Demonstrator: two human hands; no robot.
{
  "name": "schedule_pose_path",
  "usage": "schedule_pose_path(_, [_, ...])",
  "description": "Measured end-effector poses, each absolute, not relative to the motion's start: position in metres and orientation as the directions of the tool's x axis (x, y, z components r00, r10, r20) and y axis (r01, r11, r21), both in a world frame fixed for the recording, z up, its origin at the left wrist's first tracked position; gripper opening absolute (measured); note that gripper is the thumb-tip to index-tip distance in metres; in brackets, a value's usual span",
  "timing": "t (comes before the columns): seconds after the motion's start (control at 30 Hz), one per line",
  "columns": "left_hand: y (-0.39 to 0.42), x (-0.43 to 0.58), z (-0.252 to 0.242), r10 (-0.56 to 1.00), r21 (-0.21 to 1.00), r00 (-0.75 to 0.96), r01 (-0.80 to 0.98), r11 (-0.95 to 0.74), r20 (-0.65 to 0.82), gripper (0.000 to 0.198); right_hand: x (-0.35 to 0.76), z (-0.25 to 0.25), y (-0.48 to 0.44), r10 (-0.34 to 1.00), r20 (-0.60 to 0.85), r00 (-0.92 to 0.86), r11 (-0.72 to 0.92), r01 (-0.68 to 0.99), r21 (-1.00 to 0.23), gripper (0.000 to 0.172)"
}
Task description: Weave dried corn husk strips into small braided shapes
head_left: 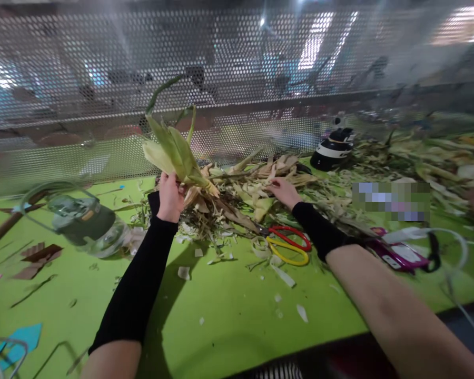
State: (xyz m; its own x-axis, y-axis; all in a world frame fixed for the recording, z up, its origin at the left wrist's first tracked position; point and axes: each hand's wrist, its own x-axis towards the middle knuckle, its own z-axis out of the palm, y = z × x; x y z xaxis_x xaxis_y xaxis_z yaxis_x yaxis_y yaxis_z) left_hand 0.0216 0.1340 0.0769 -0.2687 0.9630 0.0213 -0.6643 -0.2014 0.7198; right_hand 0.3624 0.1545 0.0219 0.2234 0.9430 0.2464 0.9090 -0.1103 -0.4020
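Up off the table, my left hand [170,199] is closed around the lower part of a bunch of pale green corn husk [177,152], whose leaf tips point up toward the metal mesh. My right hand [285,192] reaches into the heap of dry husks and shreds [237,202]. Its fingertips are pinched at a pale piece of husk, but whether they grip it I cannot tell. Scissors [290,245] with one red and one yellow handle lie just below that hand, their blades partly under the scraps.
A green-lidded clear bottle [82,221] lies tilted at left, near a wooden-handled tool [11,221]. At right are a black-and-white bottle [334,150], more husk scraps, and a purple device [398,255] with a white cable. Perforated metal mesh [237,79] stands behind the green table [229,316].
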Motion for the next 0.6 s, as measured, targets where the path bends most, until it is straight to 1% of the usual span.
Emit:
schedule_pose_path(0.07, [0.134,0.024,0.077,0.970,0.718,-0.243,-0.679,-0.154,-0.021,0.022,0.360,0.023,0.147,0.930,0.303,0.209,-0.068,0.906,-0.417,0.039])
schedule_pose_path(0.13, [0.134,0.025,0.080,0.979,0.698,-0.196,-0.710,-0.097,-0.063,0.014,0.357,0.026,0.140,0.915,0.364,0.174,-0.003,0.906,-0.424,0.044])
schedule_pose_path(0.17, [0.133,0.024,0.081,0.983,0.682,-0.169,-0.728,-0.073,-0.076,0.010,0.356,0.028,0.137,0.909,0.389,0.152,0.028,0.906,-0.421,0.043])
schedule_pose_path(0.23, [0.133,0.023,0.085,0.995,0.659,-0.079,-0.752,-0.022,-0.056,0.007,0.351,0.032,0.133,0.904,0.417,0.091,0.094,0.910,-0.403,0.031])
schedule_pose_path(0.27, [0.132,0.024,0.086,0.999,0.660,-0.049,-0.751,-0.022,-0.023,0.006,0.347,0.035,0.130,0.904,0.423,0.053,0.129,0.912,-0.390,0.027])
schedule_pose_path(0.3, [0.132,0.024,0.087,0.998,0.660,-0.063,-0.750,-0.043,-0.007,0.007,0.341,0.038,0.127,0.902,0.432,0.025,0.154,0.914,-0.376,0.026])
schedule_pose_path(0.33, [0.130,0.026,0.088,0.998,0.666,-0.065,-0.744,-0.054,0.008,0.007,0.332,0.043,0.123,0.896,0.443,0.014,0.165,0.917,-0.362,0.029])
schedule_pose_path(0.37, [0.129,0.030,0.088,0.997,0.680,-0.074,-0.730,-0.063,0.013,0.006,0.320,0.048,0.117,0.887,0.461,0.010,0.171,0.921,-0.349,0.036])
schedule_pose_path(0.4, [0.126,0.034,0.088,0.997,0.698,-0.073,-0.713,-0.068,0.023,0.007,0.305,0.053,0.111,0.866,0.499,0.011,0.180,0.926,-0.331,0.044])
schedule_pose_path(0.43, [0.123,0.039,0.088,0.997,0.718,-0.062,-0.693,-0.070,0.037,0.008,0.287,0.059,0.104,0.819,0.574,-0.002,0.217,0.927,-0.306,0.051])
schedule_pose_path(0.47, [0.119,0.044,0.087,0.997,0.735,-0.045,-0.674,-0.075,0.061,0.010,0.269,0.064,0.097,0.784,0.620,-0.036,0.292,0.902,-0.317,0.058])
schedule_pose_path(0.53, [0.111,0.055,0.086,0.993,0.762,-0.007,-0.640,-0.096,0.120,0.015,0.234,0.072,0.087,0.797,0.596,-0.096,0.428,0.786,-0.446,0.065])
schedule_pose_path(0.57, [0.107,0.059,0.086,0.988,0.770,0.010,-0.628,-0.113,0.153,0.017,0.220,0.075,0.085,0.820,0.562,-0.107,0.446,0.736,-0.509,0.065])
schedule_pose_path(0.6, [0.104,0.063,0.086,0.983,0.773,0.023,-0.622,-0.128,0.181,0.018,0.210,0.076,0.084,0.826,0.558,-0.075,0.437,0.711,-0.551,0.063])
